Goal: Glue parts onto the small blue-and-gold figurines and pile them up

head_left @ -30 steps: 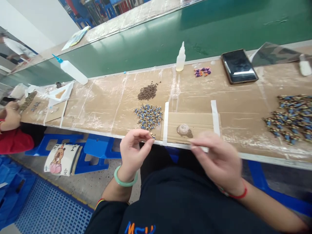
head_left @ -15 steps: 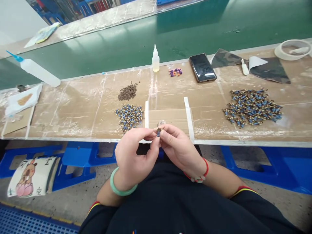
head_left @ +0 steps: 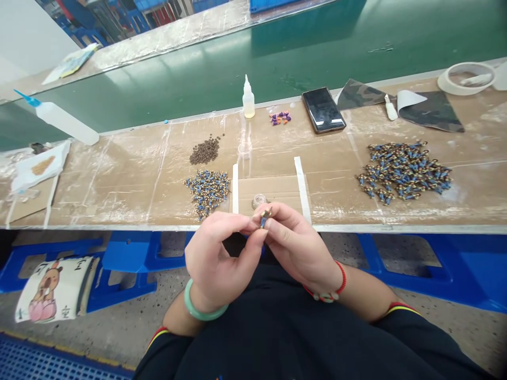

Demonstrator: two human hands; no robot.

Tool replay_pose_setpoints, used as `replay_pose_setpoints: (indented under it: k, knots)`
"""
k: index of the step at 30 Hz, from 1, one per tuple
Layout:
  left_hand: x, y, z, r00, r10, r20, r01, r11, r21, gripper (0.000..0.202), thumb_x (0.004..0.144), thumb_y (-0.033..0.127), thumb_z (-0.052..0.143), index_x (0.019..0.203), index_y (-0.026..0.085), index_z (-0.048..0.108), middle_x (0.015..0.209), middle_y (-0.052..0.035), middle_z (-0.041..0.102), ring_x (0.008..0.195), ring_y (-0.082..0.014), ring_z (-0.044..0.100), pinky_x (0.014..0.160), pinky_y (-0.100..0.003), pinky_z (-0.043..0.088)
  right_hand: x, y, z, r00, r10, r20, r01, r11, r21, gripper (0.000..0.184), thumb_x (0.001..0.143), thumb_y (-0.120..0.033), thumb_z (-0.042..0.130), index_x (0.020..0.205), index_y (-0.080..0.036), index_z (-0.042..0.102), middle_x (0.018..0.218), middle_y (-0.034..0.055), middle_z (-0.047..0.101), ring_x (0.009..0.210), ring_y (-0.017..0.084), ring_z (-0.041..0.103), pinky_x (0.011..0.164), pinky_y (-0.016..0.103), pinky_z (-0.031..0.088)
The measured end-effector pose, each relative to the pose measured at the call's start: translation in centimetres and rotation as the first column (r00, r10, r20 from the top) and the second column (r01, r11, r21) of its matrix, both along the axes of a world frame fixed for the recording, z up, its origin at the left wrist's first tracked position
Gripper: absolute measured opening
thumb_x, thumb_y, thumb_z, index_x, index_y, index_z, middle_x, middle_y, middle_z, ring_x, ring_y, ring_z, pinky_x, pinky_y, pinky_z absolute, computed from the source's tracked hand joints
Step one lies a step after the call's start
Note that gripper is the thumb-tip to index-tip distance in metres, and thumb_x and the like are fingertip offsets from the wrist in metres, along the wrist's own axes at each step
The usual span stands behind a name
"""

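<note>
My left hand point(head_left: 216, 256) and my right hand point(head_left: 297, 243) meet just below the table's front edge, fingertips pinched together on one small blue-and-gold part point(head_left: 264, 216). Straight ahead on the table lies a small pile of blue-and-gold parts point(head_left: 208, 190) beside a taped cardboard pad point(head_left: 273, 189) with a little clear dish point(head_left: 259, 200). A heap of dark brown beads point(head_left: 205, 150) sits behind that pile. A larger pile of the blue-and-gold parts point(head_left: 404, 169) spreads out at the right.
A small glue bottle point(head_left: 248, 99), a few purple pieces point(head_left: 280, 117) and a dark phone point(head_left: 323, 110) stand at the table's back edge. A squeeze bottle point(head_left: 59, 119) lies at the left, a tape roll point(head_left: 465, 78) at the far right. Blue stools point(head_left: 130, 253) sit under the table.
My right hand swept in from the right and joined the left on the small part. The view swung right, and the part is now tilted slightly between the fingertips.
</note>
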State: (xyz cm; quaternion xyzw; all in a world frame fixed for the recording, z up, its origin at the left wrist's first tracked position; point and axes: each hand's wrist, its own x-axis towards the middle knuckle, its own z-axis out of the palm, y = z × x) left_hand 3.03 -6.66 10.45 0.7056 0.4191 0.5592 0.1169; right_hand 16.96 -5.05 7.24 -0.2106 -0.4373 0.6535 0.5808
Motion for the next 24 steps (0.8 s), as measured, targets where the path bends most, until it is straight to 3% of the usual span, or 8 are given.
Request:
replay_pose_setpoints:
  k: [2, 4, 7, 9, 12, 16, 21, 24]
  knots:
    - [-0.1, 0.2, 0.1, 0.999, -0.014, -0.033, 0.013, 0.999, -0.030, 0.020, 0.091, 0.012, 0.075, 0.105, 0.023, 0.067, 0.088, 0.0014, 0.074, 0.078, -0.0122, 0.069, 0.074, -0.027, 0.059, 0.5, 0.2, 0.3, 0.945, -0.251, 0.208, 0.202, 0.952, 0.229, 0.004, 0.103, -0.026, 0.066, 0.103, -0.024, 0.069, 0.096, 0.0019, 0.074, 0.084, 0.015, 0.071, 0.076, 0.027, 0.063]
    - [-0.2, 0.5, 0.1, 0.997, -0.065, -0.043, 0.061, 0.994, -0.089, 0.009, 0.094, 0.018, 0.073, 0.101, 0.022, 0.068, 0.085, 0.0006, 0.073, 0.075, -0.0118, 0.067, 0.071, -0.026, 0.057, 1.2, 0.4, 0.6, 0.771, -0.536, 0.344, 0.312, 0.789, 0.530, 0.013, 0.101, -0.013, 0.063, 0.108, -0.023, 0.069, 0.098, 0.0033, 0.076, 0.091, 0.017, 0.074, 0.084, 0.030, 0.063]
    - [-0.4, 0.9, 0.0, 0.991, -0.131, 0.015, 0.132, 0.978, -0.165, 0.010, 0.096, 0.030, 0.073, 0.099, 0.020, 0.069, 0.081, 0.0000, 0.071, 0.067, -0.0104, 0.061, 0.065, -0.025, 0.054, 1.9, 0.8, 0.9, 0.550, -0.780, 0.299, 0.234, 0.487, 0.842, 0.023, 0.097, -0.004, 0.065, 0.114, -0.019, 0.067, 0.097, 0.0070, 0.078, 0.088, 0.018, 0.075, 0.082, 0.030, 0.063]
    - [-0.4, 1.2, 0.0, 0.989, -0.139, 0.058, 0.147, 0.970, -0.191, 0.012, 0.095, 0.031, 0.074, 0.096, 0.020, 0.070, 0.078, 0.0005, 0.070, 0.064, -0.0096, 0.058, 0.062, -0.024, 0.052, 2.1, 1.1, 1.0, 0.500, -0.828, 0.254, 0.185, 0.388, 0.903, 0.024, 0.096, -0.003, 0.065, 0.115, -0.018, 0.067, 0.095, 0.0083, 0.077, 0.084, 0.019, 0.074, 0.076, 0.031, 0.063]
    - [-0.5, 1.4, -0.1, 0.982, -0.160, 0.105, 0.181, 0.954, -0.237, 0.017, 0.095, 0.037, 0.074, 0.092, 0.020, 0.071, 0.075, 0.0000, 0.069, 0.062, -0.0105, 0.058, 0.060, -0.024, 0.051, 2.3, 1.4, 1.1, 0.457, -0.848, 0.268, 0.150, 0.371, 0.917, 0.022, 0.098, -0.005, 0.063, 0.113, -0.020, 0.068, 0.092, 0.0067, 0.077, 0.081, 0.020, 0.073, 0.074, 0.033, 0.064]
    - [-0.6, 1.7, -0.1, 0.967, -0.140, 0.212, 0.206, 0.919, -0.335, 0.023, 0.094, 0.043, 0.074, 0.087, 0.021, 0.071, 0.069, 0.0012, 0.067, 0.060, -0.0100, 0.057, 0.057, -0.022, 0.050, 2.7, 1.9, 1.5, 0.491, -0.825, 0.281, 0.075, 0.361, 0.930, 0.019, 0.097, -0.003, 0.064, 0.112, -0.015, 0.070, 0.091, 0.0092, 0.076, 0.083, 0.021, 0.073, 0.076, 0.035, 0.065]
    - [-1.1, 2.6, -0.5, 0.936, -0.118, 0.333, 0.274, 0.837, -0.474, 0.029, 0.095, 0.048, 0.072, 0.083, 0.021, 0.074, 0.074, -0.0019, 0.073, 0.061, -0.0115, 0.062, 0.056, -0.022, 0.052, 2.9, 2.7, 1.5, 0.596, -0.717, 0.362, 0.091, 0.508, 0.856, 0.027, 0.096, -0.001, 0.066, 0.116, -0.019, 0.070, 0.092, 0.0052, 0.076, 0.082, 0.018, 0.073, 0.073, 0.031, 0.063]
    - [-1.4, 3.6, -0.9, 0.887, -0.144, 0.439, 0.382, 0.762, -0.522, 0.033, 0.091, 0.051, 0.076, 0.079, 0.020, 0.073, 0.068, -0.0021, 0.071, 0.056, -0.0113, 0.061, 0.052, -0.022, 0.051, 2.9, 3.3, 1.3, 0.636, -0.692, 0.341, 0.123, 0.527, 0.841, 0.030, 0.095, -0.001, 0.068, 0.120, -0.019, 0.068, 0.093, 0.0047, 0.077, 0.084, 0.018, 0.074, 0.073, 0.031, 0.064]
